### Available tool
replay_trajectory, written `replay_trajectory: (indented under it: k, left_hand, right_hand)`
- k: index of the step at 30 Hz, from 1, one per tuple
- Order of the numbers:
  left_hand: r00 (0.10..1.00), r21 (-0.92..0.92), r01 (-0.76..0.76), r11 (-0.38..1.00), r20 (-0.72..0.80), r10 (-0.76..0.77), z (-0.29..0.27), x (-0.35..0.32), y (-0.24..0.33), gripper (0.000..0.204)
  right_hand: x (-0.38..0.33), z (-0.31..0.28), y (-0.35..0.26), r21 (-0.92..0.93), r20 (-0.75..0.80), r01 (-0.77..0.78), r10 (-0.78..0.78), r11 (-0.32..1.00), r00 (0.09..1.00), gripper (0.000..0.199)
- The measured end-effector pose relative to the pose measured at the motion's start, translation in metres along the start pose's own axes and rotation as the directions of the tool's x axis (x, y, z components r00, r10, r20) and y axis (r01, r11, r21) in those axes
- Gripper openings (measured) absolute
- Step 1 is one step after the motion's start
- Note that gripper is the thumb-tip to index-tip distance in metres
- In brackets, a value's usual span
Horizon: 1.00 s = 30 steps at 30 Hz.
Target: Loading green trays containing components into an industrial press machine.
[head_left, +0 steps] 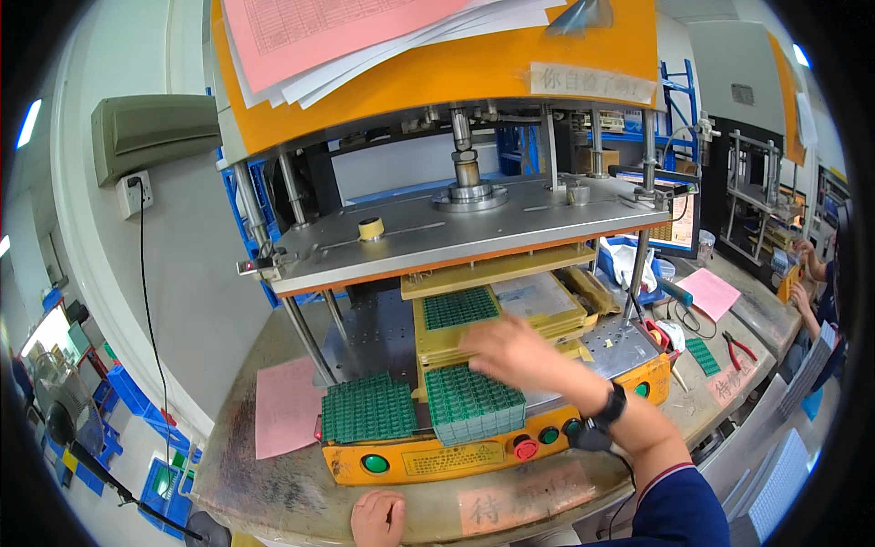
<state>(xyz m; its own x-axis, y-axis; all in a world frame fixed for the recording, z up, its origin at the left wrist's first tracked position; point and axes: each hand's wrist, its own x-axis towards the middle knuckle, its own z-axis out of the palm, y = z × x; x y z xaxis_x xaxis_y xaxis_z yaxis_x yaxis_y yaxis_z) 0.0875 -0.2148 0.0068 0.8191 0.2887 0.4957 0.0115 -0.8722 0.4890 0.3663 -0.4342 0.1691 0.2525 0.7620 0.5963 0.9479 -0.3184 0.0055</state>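
Note:
My right hand (515, 354) reaches in from the lower right, blurred by motion, above the front of a press. Its fingers are smeared, so their grip is unclear. Just below it stands a tall stack of green circuit board panels (476, 401); a second green stack (368, 407) sits to the left. Behind the hand, a yellow fixture (437, 343) holds one green panel (460, 308) in its left opening. My left hand (378, 518) rests at the bench's front edge with fingers curled, and nothing shows in it.
The press's steel plate (401, 239) hangs over the fixture on metal posts. Along its orange front are a red button (524, 447) and a green button (375, 464). Red-handled pliers (738, 350) and a green panel (702, 356) lie at right. Another person's hand (802, 296) works further right.

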Motion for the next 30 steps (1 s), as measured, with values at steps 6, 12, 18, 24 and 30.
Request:
replay_trajectory:
  k: [6, 12, 18, 24, 30]
  left_hand:
    - [0.990, 0.269, -0.090, 0.959, -0.077, 0.115, 0.000, 0.009, 0.015, 0.031]
    - [0.972, 0.223, -0.058, 0.973, -0.210, 0.106, 0.003, 0.007, 0.006, 0.022]
    - [0.979, 0.220, -0.150, 0.964, -0.101, 0.176, 0.009, 0.003, 0.001, 0.016]
    - [0.986, 0.126, -0.160, 0.979, -0.029, 0.165, 0.002, 0.012, 0.012, 0.020]
    - [0.982, 0.166, -0.180, 0.970, -0.021, 0.185, -0.004, 0.014, 0.019, 0.021]
  right_hand:
    - [-0.050, -0.011, -0.068, -0.006, -0.102, 0.162, -0.162, 0.987, 0.982, 0.030]
    - [-0.053, 0.002, -0.070, -0.012, -0.210, 0.149, -0.148, 0.989, 0.967, 0.030]
    - [-0.058, 0.013, -0.068, -0.035, -0.269, 0.151, -0.155, 0.988, 0.951, 0.029]
    - [-0.061, 0.021, -0.066, -0.022, -0.245, 0.132, -0.133, 0.991, 0.960, 0.031]
    - [-0.062, 0.025, -0.066, -0.003, -0.214, 0.143, -0.140, 0.990, 0.967, 0.033]
